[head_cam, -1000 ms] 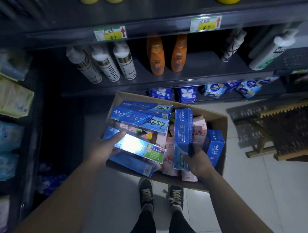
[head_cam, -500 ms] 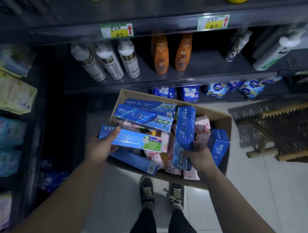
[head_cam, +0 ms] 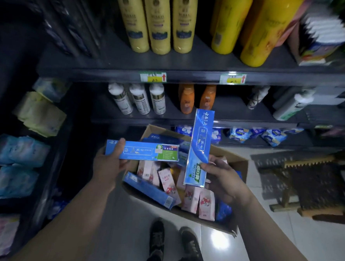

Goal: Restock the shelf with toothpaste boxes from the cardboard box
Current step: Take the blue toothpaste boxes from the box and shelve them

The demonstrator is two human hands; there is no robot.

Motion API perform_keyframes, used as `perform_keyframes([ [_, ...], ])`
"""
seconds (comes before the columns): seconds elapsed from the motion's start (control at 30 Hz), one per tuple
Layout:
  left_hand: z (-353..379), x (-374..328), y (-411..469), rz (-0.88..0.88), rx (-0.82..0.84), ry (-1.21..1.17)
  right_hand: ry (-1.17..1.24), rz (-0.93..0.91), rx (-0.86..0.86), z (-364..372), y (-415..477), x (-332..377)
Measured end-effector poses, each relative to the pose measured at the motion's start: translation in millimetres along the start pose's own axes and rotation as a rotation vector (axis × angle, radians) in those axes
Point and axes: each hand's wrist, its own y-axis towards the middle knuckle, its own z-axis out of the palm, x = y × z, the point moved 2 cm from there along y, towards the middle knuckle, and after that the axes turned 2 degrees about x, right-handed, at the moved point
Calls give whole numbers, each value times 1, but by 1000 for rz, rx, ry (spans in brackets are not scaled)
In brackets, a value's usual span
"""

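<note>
**Two toothpaste boxes up, both hands loaded**

L hand [head_cam: 109, 162], centre-left of frame, grips the left end of a flat box [head_cam: 148, 151]: thumb on top, fingers curled under. The box lies level and sticks out to the right, over the carton [head_cam: 239, 164].

R hand [head_cam: 223, 180], centre-right, pinches an upright box [head_cam: 200, 144] near its lower end, thumb across the front. Its top end reaches up in front of the orange bottles [head_cam: 186, 100].

More stock is in the carton at lower centre, blue boxes & small pink ones [head_cam: 189, 198], on the floor by the shoes.

Handling, as I judge it:
- Thin card, light, stiff lengthwise; walls likely dent if squeezed hard.
- Glossy print, so prob. a bit slick.
- End grips leave long overhang and the box can swing. A mid-length hold on the narrow sides is steadier for sliding onto the shelf [head_cam: 191, 79].
- Can't tell which shelf slot is meant.
</note>
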Motion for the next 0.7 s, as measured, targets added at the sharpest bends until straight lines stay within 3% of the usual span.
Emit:
perform_keyframes([
  [0.33,-50,-47,-64,82,-106,-158,-304,5,233,65,-17,57],
  [0.7,-89,-70,-120,171,-181,-319,-458,-75,300,101,-34,83],
])
